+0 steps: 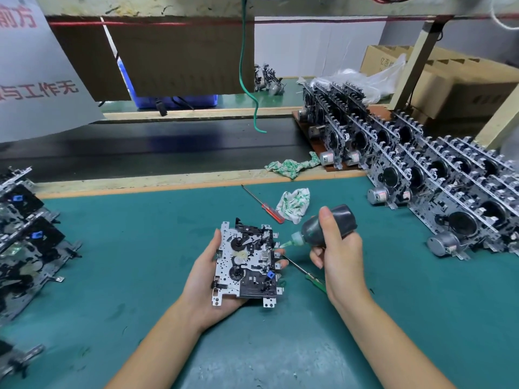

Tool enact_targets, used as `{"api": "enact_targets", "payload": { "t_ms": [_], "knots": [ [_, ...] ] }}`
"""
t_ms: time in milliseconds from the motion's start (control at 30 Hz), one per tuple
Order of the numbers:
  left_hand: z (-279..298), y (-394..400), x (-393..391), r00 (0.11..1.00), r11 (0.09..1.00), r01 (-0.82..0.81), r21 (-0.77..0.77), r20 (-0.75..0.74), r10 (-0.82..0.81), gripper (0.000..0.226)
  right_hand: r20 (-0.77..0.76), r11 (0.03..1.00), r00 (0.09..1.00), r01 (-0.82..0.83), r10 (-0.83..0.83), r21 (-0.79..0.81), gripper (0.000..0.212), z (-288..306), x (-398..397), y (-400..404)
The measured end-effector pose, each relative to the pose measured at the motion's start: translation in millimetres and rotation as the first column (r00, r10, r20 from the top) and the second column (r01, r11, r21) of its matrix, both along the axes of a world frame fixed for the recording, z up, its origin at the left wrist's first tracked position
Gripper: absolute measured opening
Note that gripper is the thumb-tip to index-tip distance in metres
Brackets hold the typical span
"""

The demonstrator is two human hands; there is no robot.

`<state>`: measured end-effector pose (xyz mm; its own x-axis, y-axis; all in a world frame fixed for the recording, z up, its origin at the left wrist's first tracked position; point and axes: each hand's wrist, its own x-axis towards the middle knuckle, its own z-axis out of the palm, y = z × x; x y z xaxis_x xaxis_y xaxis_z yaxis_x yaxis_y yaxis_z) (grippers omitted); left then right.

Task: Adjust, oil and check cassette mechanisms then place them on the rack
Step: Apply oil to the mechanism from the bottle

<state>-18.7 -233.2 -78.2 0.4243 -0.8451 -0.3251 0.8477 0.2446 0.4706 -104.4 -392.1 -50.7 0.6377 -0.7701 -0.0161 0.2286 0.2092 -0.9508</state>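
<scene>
I have the cassette mechanism [247, 265] cradled in my left hand [209, 279], palm up under the plate, thumb hooked over its left edge and fingertips showing past its right edge. It sits just above the green mat [140, 248], face up, its long axis running away from me and tilted slightly to the right at the near end. My right hand [337, 254] is wrapped around the dark oil bottle [328, 226], thumb laid along the top of the body, fingers curled beneath.

The relation that matters: the bottle lies to the right of the mechanism, tipped so its green nozzle [286, 244] points left and a little down, and the tip is right at the mechanism's right edge, near the upper half. Whether it actually touches metal I cannot tell. The 2 black reel hubs sit further left on the plate, so I judge any oiling point there would call for the nozzle to travel leftward across the short axis, or for the left hand to bring the plate toward it.

A green-handled screwdriver [311, 277] lies on the mat under my right wrist, and a red-handled screwdriver [264, 206] further back beside a cloth [293, 204]. The rack of finished units [449, 186] stands to my right, nearer the right hand
</scene>
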Motion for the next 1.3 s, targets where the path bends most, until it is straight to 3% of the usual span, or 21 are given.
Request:
{"api": "enact_targets", "payload": {
  "t_ms": [600, 967, 1067, 1167, 1300],
  "knots": [
    [-1.2, 0.0, 0.7, 1.0, 1.0, -0.001, 0.007, 0.003, 0.001, 0.071, -0.011, 0.999, 1.0, -0.024, 0.024, -0.022, 0.03, -3.0, 0.8, 0.1],
    [-2.2, 0.9, 1.1, 0.999, 1.0, 0.001, 0.009, 0.034, -0.002, 0.075, 0.048, 0.998, 0.998, -0.045, 0.048, -0.051, 0.044, 1.7, -0.4, -5.3],
    [-1.6, 1.9, 0.5, 0.999, 1.0, -0.004, 0.01, 0.037, 0.004, 0.086, -0.033, 0.988, 0.999, -0.01, 0.005, -0.153, 0.031, 1.0, -3.0, -20.4],
    [-2.0, 2.8, 1.6, 0.999, 1.0, -0.006, 0.006, 0.032, 0.006, 0.094, -0.177, 0.941, 0.984, -0.033, -0.029, -0.338, 0.038, -3.6, -5.4, -33.8],
    [-0.3, 2.1, 0.3, 0.997, 1.0, 0.026, 0.009, 0.072, -0.027, 0.093, -0.181, 0.91, 0.982, -0.115, 0.045, -0.398, 0.045, -8.7, -4.2, -41.2]
  ]
}}
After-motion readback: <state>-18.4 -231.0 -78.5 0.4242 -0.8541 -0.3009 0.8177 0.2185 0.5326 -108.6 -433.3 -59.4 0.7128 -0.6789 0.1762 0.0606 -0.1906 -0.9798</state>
